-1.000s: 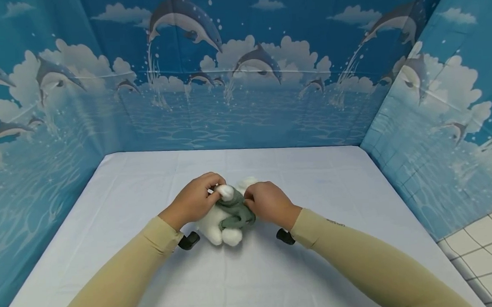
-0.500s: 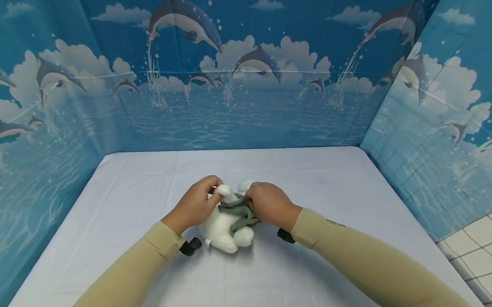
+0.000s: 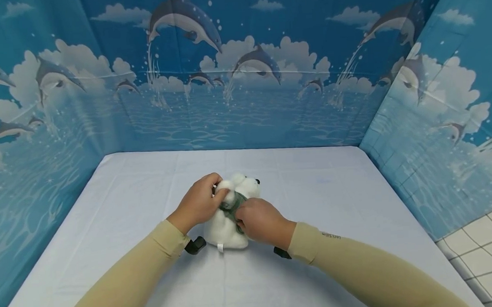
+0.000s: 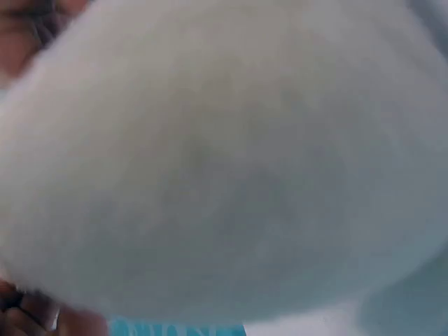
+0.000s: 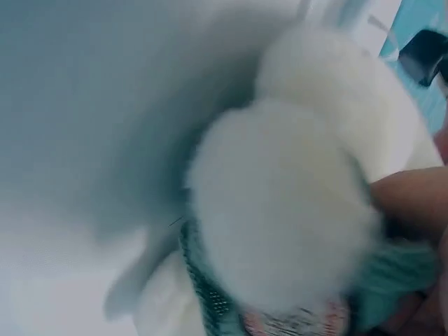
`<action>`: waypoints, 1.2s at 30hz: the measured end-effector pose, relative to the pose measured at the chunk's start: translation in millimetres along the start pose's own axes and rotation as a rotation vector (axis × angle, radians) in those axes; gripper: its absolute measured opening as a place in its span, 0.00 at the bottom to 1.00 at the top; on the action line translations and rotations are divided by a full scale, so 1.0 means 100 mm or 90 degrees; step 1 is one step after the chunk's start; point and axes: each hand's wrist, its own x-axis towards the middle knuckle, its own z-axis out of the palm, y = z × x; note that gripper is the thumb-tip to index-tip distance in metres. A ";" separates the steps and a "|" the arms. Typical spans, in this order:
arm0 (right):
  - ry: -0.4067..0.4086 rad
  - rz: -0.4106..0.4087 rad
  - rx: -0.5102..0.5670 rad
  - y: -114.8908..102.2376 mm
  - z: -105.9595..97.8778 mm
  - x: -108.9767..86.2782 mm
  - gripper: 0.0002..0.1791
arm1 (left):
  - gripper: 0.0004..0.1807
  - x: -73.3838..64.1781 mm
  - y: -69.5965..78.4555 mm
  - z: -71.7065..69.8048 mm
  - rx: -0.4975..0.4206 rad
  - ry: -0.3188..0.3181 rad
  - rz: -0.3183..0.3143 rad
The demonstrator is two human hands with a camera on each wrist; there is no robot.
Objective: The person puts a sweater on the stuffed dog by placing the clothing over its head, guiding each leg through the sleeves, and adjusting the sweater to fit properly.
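A white plush toy (image 3: 225, 231) with a black nose and a green garment (image 3: 239, 200) sits fairly upright at mid table, its muzzle toward the right. My left hand (image 3: 199, 200) grips a rounded white part of it at the upper left, thumb in front. Lower on the toy's right side, my right hand (image 3: 263, 221) pinches the green garment with curled fingers. White fur (image 4: 231, 161) fills the left wrist view, blurred. In the right wrist view a white limb (image 5: 280, 203) stands out over the garment, above a printed patch (image 5: 301, 322), and fingers (image 5: 413, 199) press in at the right.
A white cloth covers the table (image 3: 314, 182). Blue dolphin-print curtains (image 3: 244, 116) hang at the back and both sides. White tiles (image 3: 484, 243) show at the lower right. Dark wrist cameras (image 3: 195, 245) sit under both cuffs.
The toy has turned and been raised more upright, so its muzzle and a small tag now show. My right hand has moved down and slightly left along the garment; the left keeps its grip.
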 end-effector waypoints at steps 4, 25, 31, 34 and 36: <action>-0.043 -0.005 0.102 0.03 0.01 -0.02 0.17 | 0.08 0.01 -0.02 0.01 0.005 0.016 -0.006; -0.035 0.165 0.185 0.10 0.17 0.10 0.18 | 0.07 0.02 -0.01 0.04 -0.022 0.042 -0.015; -0.039 0.164 0.228 0.15 0.17 0.11 0.16 | 0.08 0.02 0.01 0.03 -0.023 0.017 -0.008; -0.025 0.185 0.282 0.18 0.12 0.12 0.13 | 0.09 0.03 0.01 0.02 -0.018 -0.005 -0.002; -0.004 0.200 0.316 0.21 0.07 0.13 0.12 | 0.09 0.03 0.02 0.01 -0.014 -0.019 0.001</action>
